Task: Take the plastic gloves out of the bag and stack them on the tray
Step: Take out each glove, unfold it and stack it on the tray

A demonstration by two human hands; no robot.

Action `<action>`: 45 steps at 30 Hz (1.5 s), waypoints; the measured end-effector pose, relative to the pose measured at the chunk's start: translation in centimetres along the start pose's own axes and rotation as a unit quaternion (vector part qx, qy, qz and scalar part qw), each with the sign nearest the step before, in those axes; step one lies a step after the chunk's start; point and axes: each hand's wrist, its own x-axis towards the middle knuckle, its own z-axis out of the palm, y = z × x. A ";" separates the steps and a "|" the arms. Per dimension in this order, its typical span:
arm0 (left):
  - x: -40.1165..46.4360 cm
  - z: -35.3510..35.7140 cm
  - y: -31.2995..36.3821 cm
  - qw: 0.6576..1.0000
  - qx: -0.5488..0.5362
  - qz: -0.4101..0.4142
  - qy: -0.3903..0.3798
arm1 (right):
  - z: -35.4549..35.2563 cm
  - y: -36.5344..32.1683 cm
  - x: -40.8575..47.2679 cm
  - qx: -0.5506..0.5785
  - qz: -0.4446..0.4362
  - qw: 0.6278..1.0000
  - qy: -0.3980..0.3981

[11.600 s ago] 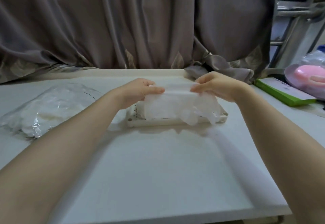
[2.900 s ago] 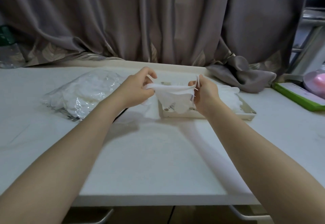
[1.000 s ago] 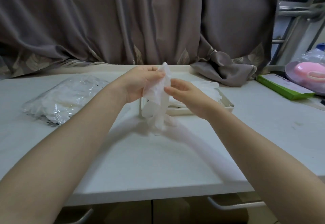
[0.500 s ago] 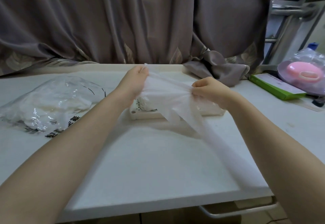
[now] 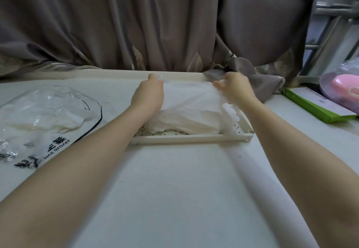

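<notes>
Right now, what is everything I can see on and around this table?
plastic glove: one, translucent white, held spread over the pile on the tray
pile of gloves: count unclear, white, on the tray
tray: one, cream, perforated floor, table's far middle
bag: one, clear with black print, table's left, gloves inside
table: one, white
curtain: grey-brown, behind the table, its end lying on the table's far right
box: one, green and white, right
pink object under clear wrap: one, far right
left hand: grips the glove's left edge
right hand: pinches the glove's right edge
</notes>
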 end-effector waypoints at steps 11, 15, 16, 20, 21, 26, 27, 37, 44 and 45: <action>-0.6 2.5 0.2 0.935 0.175 0.301 -0.070 | 5.0 -0.1 -4.0 -0.196 -0.302 0.921 -0.149; -0.5 3.5 -2.6 0.932 0.227 0.128 -0.254 | 5.2 2.3 -3.9 -0.252 -0.140 0.928 -0.235; -0.4 3.6 -3.2 0.937 0.207 0.087 -0.267 | 5.0 2.8 -3.8 -0.237 -0.102 0.935 -0.244; -0.6 3.7 -3.2 0.942 0.169 0.008 -0.290 | 3.7 3.5 -4.0 -0.175 0.032 0.945 -0.275; -0.8 3.7 -3.1 0.943 0.173 0.007 -0.285 | 3.5 3.5 -4.1 -0.176 0.048 0.942 -0.281; -2.2 1.2 -3.5 0.973 0.093 0.092 -0.191 | 3.3 0.8 -5.8 -0.206 -0.002 0.957 -0.203; -2.8 0.3 -3.9 0.979 0.050 0.114 -0.161 | 3.4 -0.3 -6.5 -0.139 -0.026 0.972 -0.190; -5.8 -9.1 -14.9 0.983 0.180 0.031 0.020 | 9.1 -15.7 -13.8 0.066 -0.315 0.925 -0.200; -5.9 -11.0 -20.0 0.993 0.079 -0.079 -0.027 | 15.2 -20.5 -14.6 0.069 -0.198 0.944 -0.257; -6.0 -10.7 -19.8 0.996 0.058 -0.064 -0.027 | 16.0 -20.7 -14.5 0.075 -0.181 0.944 -0.266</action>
